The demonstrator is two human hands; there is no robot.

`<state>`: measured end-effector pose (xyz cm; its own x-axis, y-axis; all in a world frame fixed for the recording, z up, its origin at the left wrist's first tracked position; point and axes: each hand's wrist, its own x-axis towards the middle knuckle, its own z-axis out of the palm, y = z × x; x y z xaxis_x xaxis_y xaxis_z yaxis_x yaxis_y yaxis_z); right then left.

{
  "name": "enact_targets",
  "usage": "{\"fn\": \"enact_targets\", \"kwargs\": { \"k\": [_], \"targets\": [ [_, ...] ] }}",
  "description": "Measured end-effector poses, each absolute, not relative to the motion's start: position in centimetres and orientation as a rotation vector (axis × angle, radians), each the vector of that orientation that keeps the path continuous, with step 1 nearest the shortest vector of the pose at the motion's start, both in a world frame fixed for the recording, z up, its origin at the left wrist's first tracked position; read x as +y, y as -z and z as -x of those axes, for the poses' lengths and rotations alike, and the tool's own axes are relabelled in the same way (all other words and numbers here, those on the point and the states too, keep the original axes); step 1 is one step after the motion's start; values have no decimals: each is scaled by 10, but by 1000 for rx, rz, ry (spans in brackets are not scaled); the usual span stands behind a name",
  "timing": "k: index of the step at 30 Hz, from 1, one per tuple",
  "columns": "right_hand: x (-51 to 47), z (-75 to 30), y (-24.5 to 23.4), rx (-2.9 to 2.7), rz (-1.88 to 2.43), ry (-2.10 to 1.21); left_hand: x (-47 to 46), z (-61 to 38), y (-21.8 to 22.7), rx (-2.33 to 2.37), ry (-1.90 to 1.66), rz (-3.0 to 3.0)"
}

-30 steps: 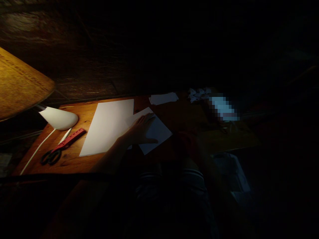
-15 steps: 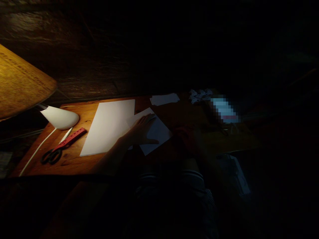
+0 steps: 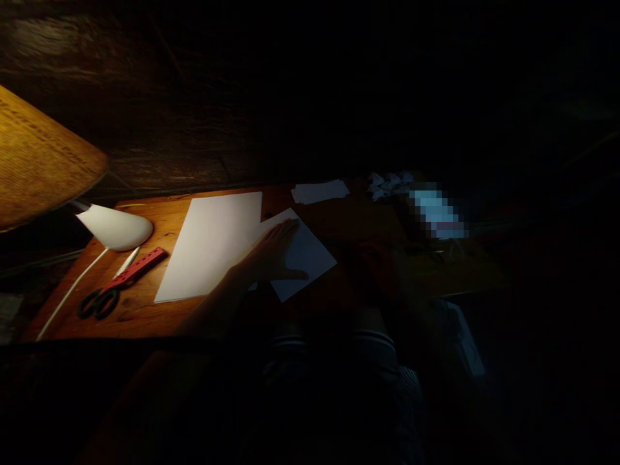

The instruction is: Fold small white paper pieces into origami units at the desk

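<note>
My left hand (image 3: 277,252) lies on a sheet of white paper (image 3: 310,258) turned at an angle, its thumb spread from the fingers. That sheet overlaps a larger stack of white paper (image 3: 213,242) to its left. In deep shadow to the right of the sheet's corner is my right hand (image 3: 378,261), apart from the paper. Its fingers are too dark to make out, and so is anything in them.
A lamp (image 3: 121,229) with a yellow shade stands at the left. Near its base lie scissors (image 3: 101,302), a red strip with holes (image 3: 140,268) and a white pen-like stick. Farther back are smaller paper pieces (image 3: 320,192), crumpled paper (image 3: 387,185) and a blurred bright screen (image 3: 436,210).
My right hand has moved a little to the right, away from the corner of the angled sheet. My left hand stays on the paper.
</note>
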<state>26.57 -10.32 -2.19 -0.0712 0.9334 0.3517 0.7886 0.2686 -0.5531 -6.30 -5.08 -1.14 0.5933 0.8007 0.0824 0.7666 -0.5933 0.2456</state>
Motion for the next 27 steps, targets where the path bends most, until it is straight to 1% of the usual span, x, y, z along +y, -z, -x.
{"fn": "enact_targets", "kwargs": {
  "k": [5, 12, 21, 27],
  "targets": [
    [-100, -253, 15, -1944, 1487, -356, -50, 65, 16, 1416, -318, -2645],
    [-84, -234, 5, -2070, 1398, -463, -49, 65, 16, 1405, -296, -2654],
    [-66, -224, -4, -2152, 1346, -501, -49, 64, 17, 1396, -335, -2643],
    [-57, -223, -1, -2137, 1395, -487, -54, 63, 5, 1356, -312, -2640]
  ]
}}
